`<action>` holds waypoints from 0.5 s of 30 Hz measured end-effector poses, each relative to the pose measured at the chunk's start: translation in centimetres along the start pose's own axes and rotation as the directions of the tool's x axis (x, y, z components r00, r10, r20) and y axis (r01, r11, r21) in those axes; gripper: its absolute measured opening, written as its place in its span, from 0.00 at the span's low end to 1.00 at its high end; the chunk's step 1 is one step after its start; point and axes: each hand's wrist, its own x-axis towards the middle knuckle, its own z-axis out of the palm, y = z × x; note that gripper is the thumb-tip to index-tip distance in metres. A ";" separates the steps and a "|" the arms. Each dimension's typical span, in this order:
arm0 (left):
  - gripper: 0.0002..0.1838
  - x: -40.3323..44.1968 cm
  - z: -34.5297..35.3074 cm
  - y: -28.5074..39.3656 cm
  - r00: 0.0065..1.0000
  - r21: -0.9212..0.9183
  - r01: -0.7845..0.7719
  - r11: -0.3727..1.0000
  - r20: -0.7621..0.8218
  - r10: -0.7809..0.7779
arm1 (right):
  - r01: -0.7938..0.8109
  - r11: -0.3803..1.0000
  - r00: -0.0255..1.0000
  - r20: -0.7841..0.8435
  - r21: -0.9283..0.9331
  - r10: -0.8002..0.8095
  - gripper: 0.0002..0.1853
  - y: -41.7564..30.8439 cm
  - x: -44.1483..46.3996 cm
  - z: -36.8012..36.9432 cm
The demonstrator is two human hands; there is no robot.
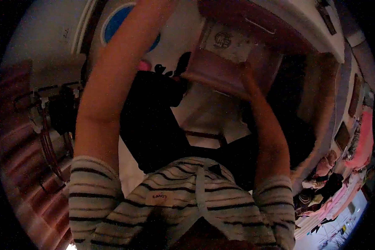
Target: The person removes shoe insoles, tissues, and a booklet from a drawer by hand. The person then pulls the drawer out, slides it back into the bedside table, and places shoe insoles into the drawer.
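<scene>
On my feed the right hand (pixel 246 73) is at the open pink drawer (pixel 212 82), by its right part — too dark for me to tell whether its fingers are apart or together. In the drawer I see a pale sheet (pixel 237 46) with a round dark print (pixel 223 40). The left arm (pixel 108 83) runs past the top edge, its fingers hidden from me — near a round blue thing (pixel 114 27) with a pale rim.

The pale shirt (pixel 233 204) has dark stripes and short sleeves (pixel 95 200). A plain light strip (pixel 201 189) runs right of a lettered patch (pixel 160 198). The trousers (pixel 154 125) are black.
</scene>
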 end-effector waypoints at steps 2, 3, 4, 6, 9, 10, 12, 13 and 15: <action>0.28 -1.7 -3.1 -1.3 0.998 0.046 0.052 0.998 -0.035 -0.051 | -0.114 0.993 0.993 0.038 0.014 0.113 0.14 2.1 0.3 2.1; 0.28 -2.5 -4.7 -2.0 0.996 0.088 0.084 0.993 -0.029 -0.082 | -0.157 0.987 0.987 0.039 0.023 0.156 0.14 2.7 0.4 2.7; 0.28 -3.3 -6.3 -2.8 0.993 0.128 0.117 0.985 -0.026 -0.115 | -0.183 0.982 0.983 0.031 0.035 0.182 0.15 3.5 0.9 3.2; 0.27 -4.6 -8.0 -3.3 0.984 0.200 0.179 0.963 -0.032 -0.176 | -0.214 0.974 0.977 0.004 0.080 0.214 0.16 4.2 1.6 3.4; 0.25 -5.4 -6.9 -3.1 0.996 0.158 0.089 0.983 -0.038 -0.084 | -0.233 0.953 0.970 -0.031 0.195 0.243 0.17 4.5 2.8 3.0; 0.25 -5.0 -6.8 -3.1 0.995 0.161 0.091 0.983 -0.043 -0.085 | -0.233 0.940 0.967 -0.040 0.251 0.250 0.17 4.5 3.1 3.0; 0.26 -3.7 -6.8 -3.4 0.990 0.220 0.137 0.966 -0.003 -0.140 | -0.226 0.891 0.964 -0.044 0.395 0.263 0.18 3.9 3.4 2.3; 0.26 -3.2 -7.2 -3.8 0.990 0.217 0.139 0.966 -0.003 -0.141 | -0.219 0.853 0.961 -0.046 0.474 0.272 0.19 3.5 3.2 2.1; 0.25 -2.5 -7.4 -4.3 0.990 0.234 0.131 0.963 0.017 -0.139 | -0.206 0.748 0.952 -0.046 0.631 0.302 0.20 1.9 1.8 1.5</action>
